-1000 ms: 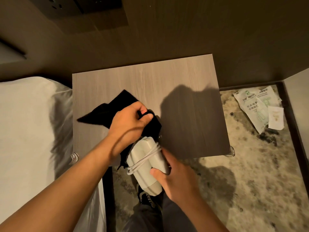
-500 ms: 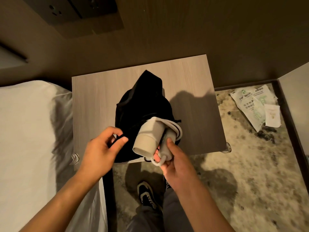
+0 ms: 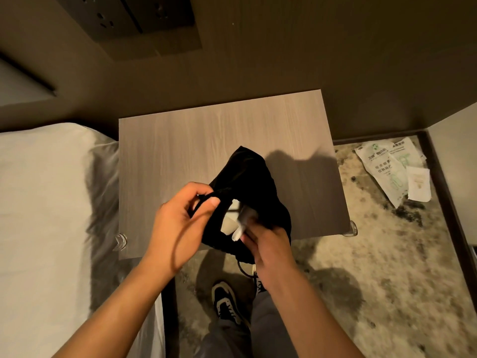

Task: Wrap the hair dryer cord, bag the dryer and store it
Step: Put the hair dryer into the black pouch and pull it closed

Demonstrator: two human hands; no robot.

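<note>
A black drawstring bag (image 3: pixel 247 182) hangs over the front part of the wooden nightstand (image 3: pixel 196 140). The white hair dryer (image 3: pixel 232 223) with its wrapped cord sits mostly inside the bag; only a small pale part shows through the opening. My left hand (image 3: pixel 180 223) pinches the bag's rim and black drawstring at the left side of the opening. My right hand (image 3: pixel 268 246) grips the bag's right edge together with the dryer's white end. A loop of drawstring dangles below the bag.
A white bed (image 3: pixel 51 215) lies to the left, touching the nightstand. Paper packets (image 3: pixel 387 169) lie on the speckled floor at the right. My shoe (image 3: pixel 227 303) stands below the table's front edge. A wall panel with sockets (image 3: pixel 129 19) is above.
The dryer has gone from sticking out of the bag to mostly inside it. My left hand has lifted the bag's rim up and over it; my right hand pushed the dryer in.
</note>
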